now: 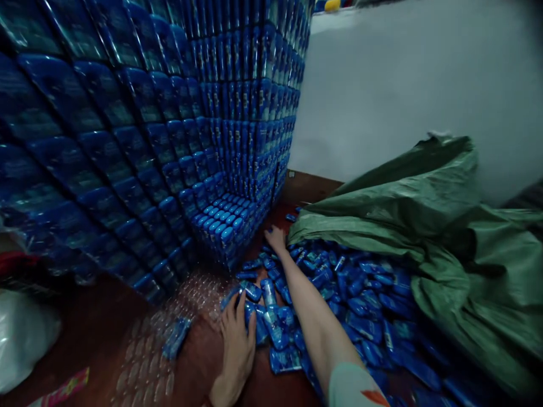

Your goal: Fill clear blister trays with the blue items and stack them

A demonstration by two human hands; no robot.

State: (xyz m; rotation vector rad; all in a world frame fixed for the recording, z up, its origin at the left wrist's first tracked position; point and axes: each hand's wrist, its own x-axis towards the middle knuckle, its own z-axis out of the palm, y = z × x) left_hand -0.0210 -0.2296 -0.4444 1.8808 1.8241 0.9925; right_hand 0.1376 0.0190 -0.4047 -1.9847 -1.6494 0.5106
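The person's left hand (236,339) lay flat, fingers spread and open, on the near edge of a heap of small blue plastic-wrapped packets (360,305) spilled over the dark red-brown floor (106,333). Its fingertips touched the nearest packets without closing round any. The right hand (275,237) was stretched far forward at the end of a bare arm and rested on the far end of the heap, just beside the foot of a tall stacked wall of the same blue packets (148,130). Whether its fingers were closed on a packet could not be told. A crumpled green woven sack (445,226) lay to the right, over the back of the heap. A clear plastic blister sheet (169,328) lay on the floor left of the left hand, a single blue packet (176,337) on it. A pale grey wall (403,85) stood behind.
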